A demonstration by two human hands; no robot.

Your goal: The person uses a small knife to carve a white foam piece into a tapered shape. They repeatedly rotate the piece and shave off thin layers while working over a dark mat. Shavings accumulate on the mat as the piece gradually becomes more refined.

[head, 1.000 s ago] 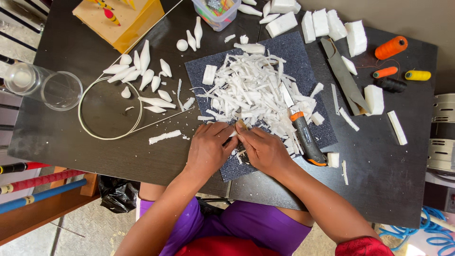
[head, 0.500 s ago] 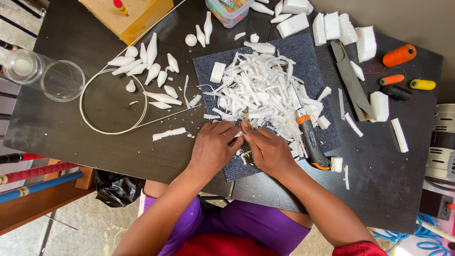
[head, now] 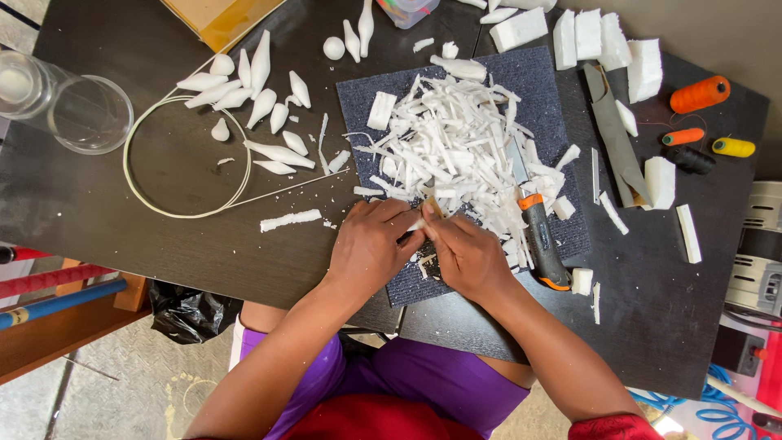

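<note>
Both my hands meet over the near edge of a dark blue mat [head: 562,98] on a black table [head: 147,220]. My left hand [head: 371,244] pinches a small white foam piece [head: 417,224]. My right hand [head: 464,253] presses a small tan tool [head: 432,206] against that piece. A heap of white foam shavings [head: 456,151] covers the mat just beyond my fingers. An orange-and-black utility knife [head: 538,232] lies on the mat right of my right hand.
Carved white teardrop shapes [head: 257,106] lie at the left, partly inside a white wire ring [head: 183,159]. A clear glass jar [head: 69,110] lies at far left. Foam blocks [head: 607,45], a grey file [head: 615,143] and thread spools [head: 700,94] sit right.
The view has shifted slightly. My hands stay together at the mat's near edge, working the small foam piece with small movements.
</note>
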